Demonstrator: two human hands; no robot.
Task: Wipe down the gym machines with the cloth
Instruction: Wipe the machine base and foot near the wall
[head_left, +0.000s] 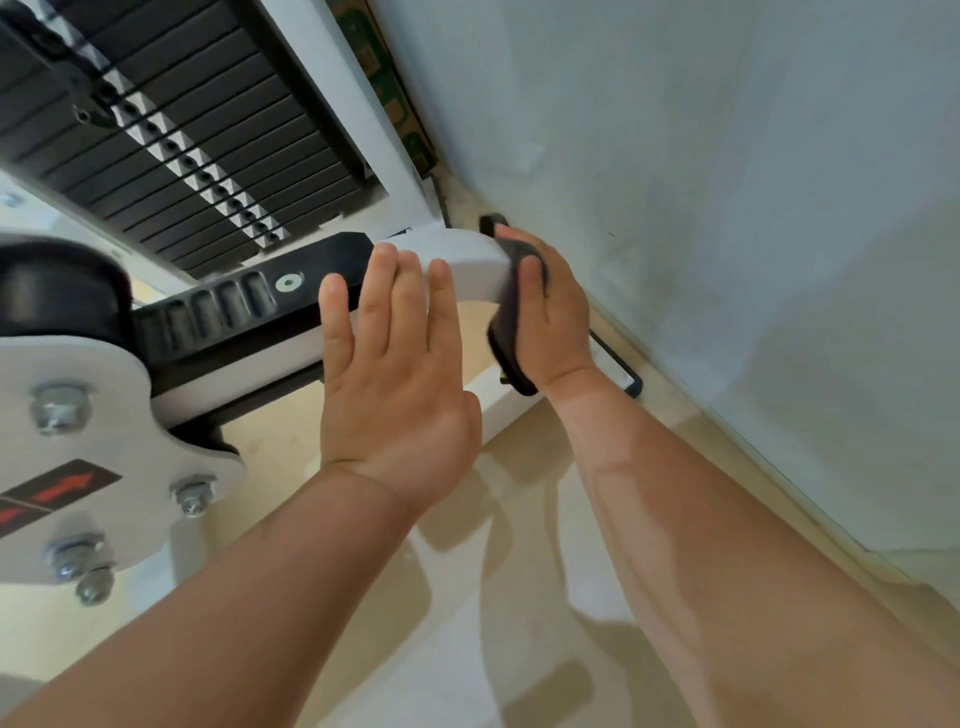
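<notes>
At floor level, beside the wall (727, 208): 1 gym machine, white frame, seen at a tilt.

Item 1. Cloth (511, 338), dark, folded. It is wrapped over the rounded end of the white frame bar (462, 260) and sits between that bar and the right hand (553, 317). The hand curls round it, thumb on top, grip closed on the cloth; probably held so to rub the bar's end cap.

Item 2. Left hand (395, 364), flat, fingers straight and slightly spread, fingertips resting on the same bar just beside the cloth. It holds nothing; most likely it steadies the person while the other hand wipes.

Item 3. Black ribbed foot plate (223, 306), fixed along the bar by 1 washer.

Item 4. Weight stack (182, 130), black plates, pin holes down the middle strip.

Item 5. White bolted bracket (104, 415).

Markings: 1 black label (52, 499) with red arrows. No brand or readable words visible.
</notes>
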